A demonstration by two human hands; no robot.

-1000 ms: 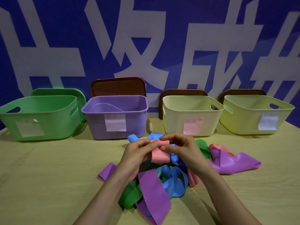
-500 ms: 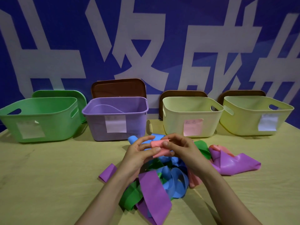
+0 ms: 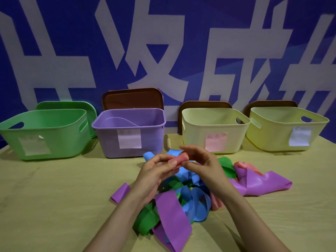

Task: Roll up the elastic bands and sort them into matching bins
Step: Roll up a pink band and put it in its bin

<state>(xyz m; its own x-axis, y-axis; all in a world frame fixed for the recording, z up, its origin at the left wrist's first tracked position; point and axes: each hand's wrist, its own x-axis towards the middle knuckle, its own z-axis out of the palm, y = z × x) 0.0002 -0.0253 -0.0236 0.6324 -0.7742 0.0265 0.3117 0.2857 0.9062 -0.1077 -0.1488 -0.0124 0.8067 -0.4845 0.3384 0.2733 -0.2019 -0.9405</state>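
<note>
Two hands hold one rolled pink band over the pile.
The left hand and right hand each pinch an end of the pink band, which is wound into a short tube just above a heap of loose bands in purple, blue, green and pink on the desk. Behind stand the green bin, purple bin, cream bin with a pink label, and yellow bin.
</note>
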